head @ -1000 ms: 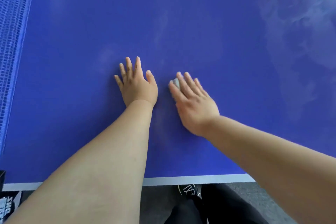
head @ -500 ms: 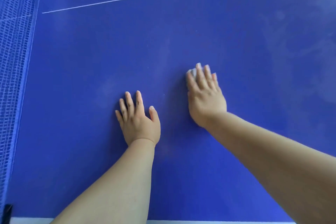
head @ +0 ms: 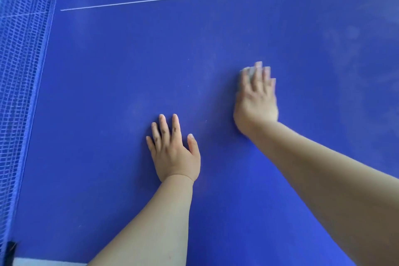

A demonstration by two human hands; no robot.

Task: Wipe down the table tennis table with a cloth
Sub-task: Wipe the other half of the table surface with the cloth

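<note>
Wiping stroke, centre right of frame: my right hand (head: 255,101) presses the cloth (head: 248,72) flat on the table (head: 129,60).

To do this step well, I judge that I should apply even palm pressure, overlap each stroke, and work toward the hazy smears (head: 356,49) at the right of the frame. The cloth is a small pale wad, visible only at my fingertips. My right fingers are straight and close together, laid on the cloth rather than curled round it, with the arm extended. My left hand (head: 174,151) lies flat at lower centre with its fingers spread, bracing on bare table and holding nothing.
</note>
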